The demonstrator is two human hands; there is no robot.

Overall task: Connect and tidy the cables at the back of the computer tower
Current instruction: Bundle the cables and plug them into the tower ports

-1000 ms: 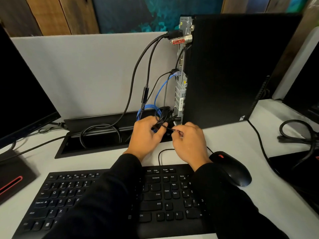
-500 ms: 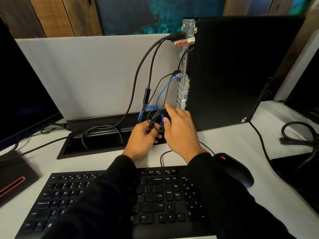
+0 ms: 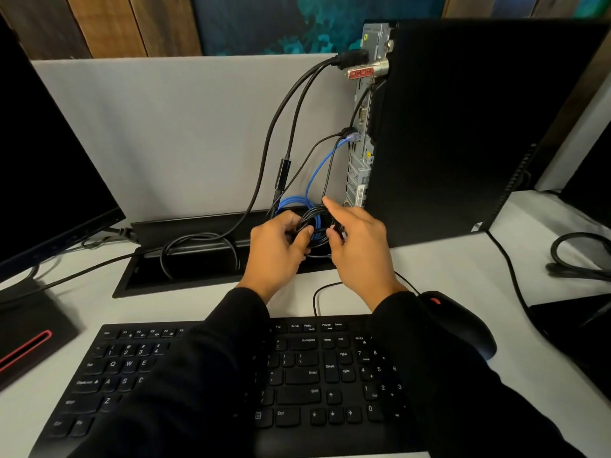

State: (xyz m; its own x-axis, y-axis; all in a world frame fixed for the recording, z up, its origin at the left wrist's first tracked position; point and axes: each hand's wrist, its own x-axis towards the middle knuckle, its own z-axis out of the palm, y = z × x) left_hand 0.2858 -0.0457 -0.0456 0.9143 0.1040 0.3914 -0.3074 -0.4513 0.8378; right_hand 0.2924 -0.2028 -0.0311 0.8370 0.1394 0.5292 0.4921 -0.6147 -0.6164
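the computer tower (image 3: 479, 127) stands upright on the white desk (image 3: 413, 269), its metal back panel facing left toward the grey divider (image 3: 165, 133). several black cables and one blue cable (image 3: 319, 170) run down from ports on that panel. at the foot of the panel, over the open black cable tray (image 3: 185, 269) set into the desk, the loose lengths are gathered into a coiled bundle (image 3: 314, 223) of blue and black loops. the left hand (image 3: 277, 249) is curled around the left side of this bundle, thumb pressed over the loops. the right hand (image 3: 357, 246) pinches something dark at the bundle's right edge between thumb and a bent finger (whether a plug or a tie, i cannot tell), with its index finger stretched out toward the tower. both black sleeves reach over the keyboard (image 3: 297, 375). a black mouse (image 3: 463, 325) lies just beside the right forearm, and a monitor (image 3: 43, 160) stands at the left.
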